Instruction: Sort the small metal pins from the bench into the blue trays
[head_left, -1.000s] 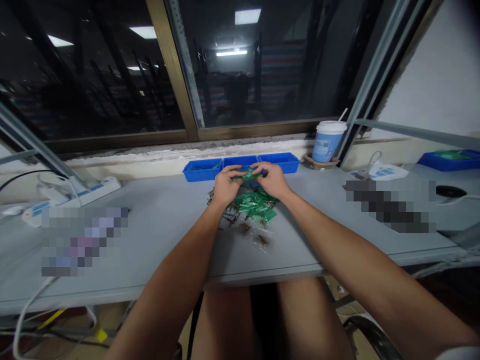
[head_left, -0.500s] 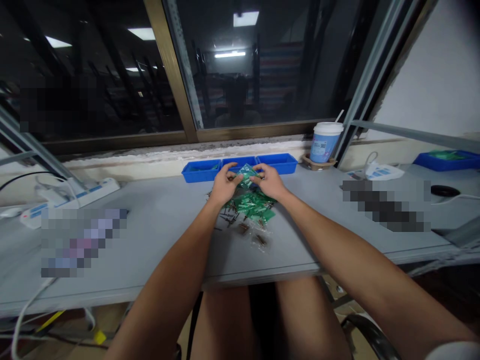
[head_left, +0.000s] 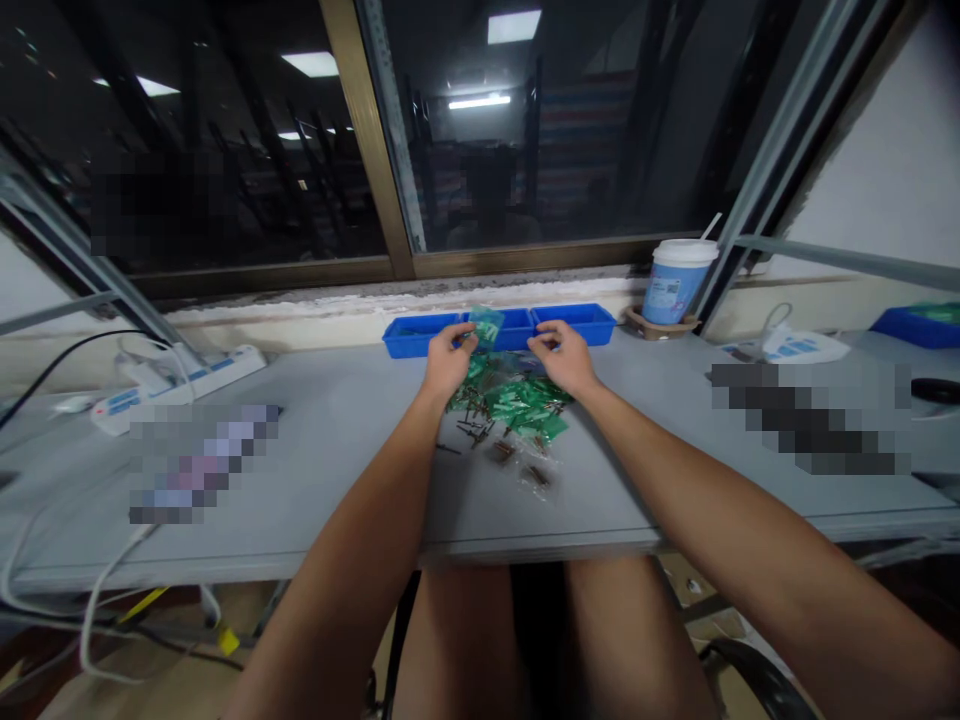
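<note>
Behind both hands (head_left: 510,358), three blue trays (head_left: 574,324) and one cup (head_left: 673,281).

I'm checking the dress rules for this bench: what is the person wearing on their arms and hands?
Nothing shows on either arm: both forearms are bare up to the frame's edge, with no sleeves, watch or bands visible. The left hand and right hand are gloveless; any rings are too small to tell.

Left hand (head_left: 448,361) pinching small green bag (head_left: 486,324), right hand (head_left: 564,357) beside, green bag pile (head_left: 517,400), blue trays (head_left: 502,330)
</note>
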